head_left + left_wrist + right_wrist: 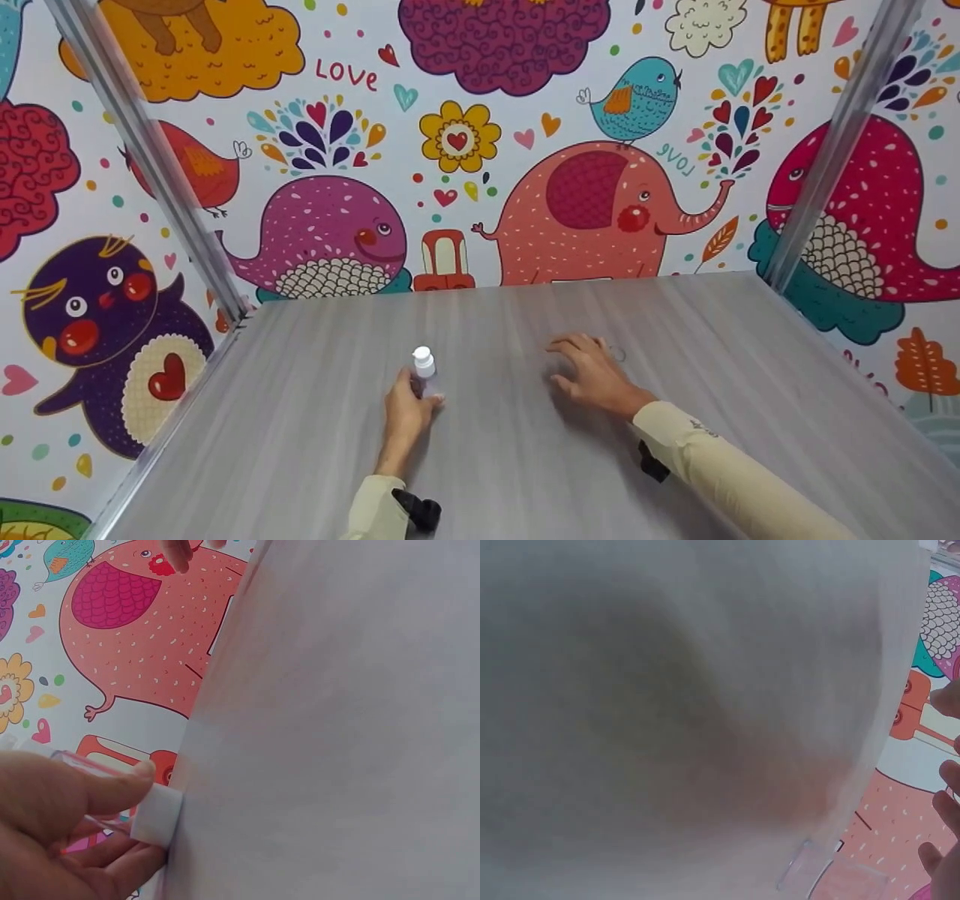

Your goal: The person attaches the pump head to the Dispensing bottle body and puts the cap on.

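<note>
A small clear bottle point(431, 385) with a white pump top point(424, 360) stands upright on the table, gripped by my left hand point(406, 411). In the left wrist view, thumb and fingers lie on either side of the bottle's clear body, close to its white base point(157, 815). To the right, my right hand point(598, 379) hovers over the table with its fingers loosely bent and nothing in them. Just beyond that hand is a small clear, round-rimmed piece point(617, 352), partly hidden by it. The right wrist view shows this clear piece point(847, 882) on the table near the fingers.
The grey wood-grain table point(495, 465) meets walls printed with cartoon animals at the back and sides. Metal posts point(142, 150) rise at the two back corners. Black wrist straps point(420, 511) sit at both sleeves.
</note>
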{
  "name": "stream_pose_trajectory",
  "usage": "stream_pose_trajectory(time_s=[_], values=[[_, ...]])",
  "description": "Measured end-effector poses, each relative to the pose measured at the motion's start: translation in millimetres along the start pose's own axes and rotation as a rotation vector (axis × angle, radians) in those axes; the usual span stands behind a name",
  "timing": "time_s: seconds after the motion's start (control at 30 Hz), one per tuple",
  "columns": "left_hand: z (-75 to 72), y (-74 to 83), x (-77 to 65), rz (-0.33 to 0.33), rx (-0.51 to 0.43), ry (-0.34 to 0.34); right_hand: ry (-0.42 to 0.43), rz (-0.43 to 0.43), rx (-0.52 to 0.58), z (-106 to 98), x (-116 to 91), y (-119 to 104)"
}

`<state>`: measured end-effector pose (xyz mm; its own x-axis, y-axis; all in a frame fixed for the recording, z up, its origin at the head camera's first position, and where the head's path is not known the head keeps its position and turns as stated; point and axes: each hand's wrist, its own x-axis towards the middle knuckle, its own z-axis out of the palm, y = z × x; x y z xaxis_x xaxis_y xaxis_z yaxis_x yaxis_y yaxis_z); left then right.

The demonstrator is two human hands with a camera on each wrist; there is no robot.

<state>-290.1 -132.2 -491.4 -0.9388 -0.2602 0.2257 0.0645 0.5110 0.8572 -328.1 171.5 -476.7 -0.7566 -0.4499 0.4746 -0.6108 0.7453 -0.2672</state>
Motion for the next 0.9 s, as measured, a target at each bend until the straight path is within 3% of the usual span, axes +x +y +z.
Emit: stream_pose_trajectory(time_s=[0.33, 0.6, 0.9], values=[[0.9, -0.4, 0.4, -0.006, 0.011, -0.001, -0.041, 0.117, 0.012, -7, -8, 11], [0.1, 1.9, -0.3, 0.005, 0.033, 0.014, -0.015, 0.103, -0.059, -10, -11, 21], [-0.1, 1.8, -1.5, 0.001, 0.019, 0.008, -0.019, 0.193, 0.019, -12, -15, 25]])
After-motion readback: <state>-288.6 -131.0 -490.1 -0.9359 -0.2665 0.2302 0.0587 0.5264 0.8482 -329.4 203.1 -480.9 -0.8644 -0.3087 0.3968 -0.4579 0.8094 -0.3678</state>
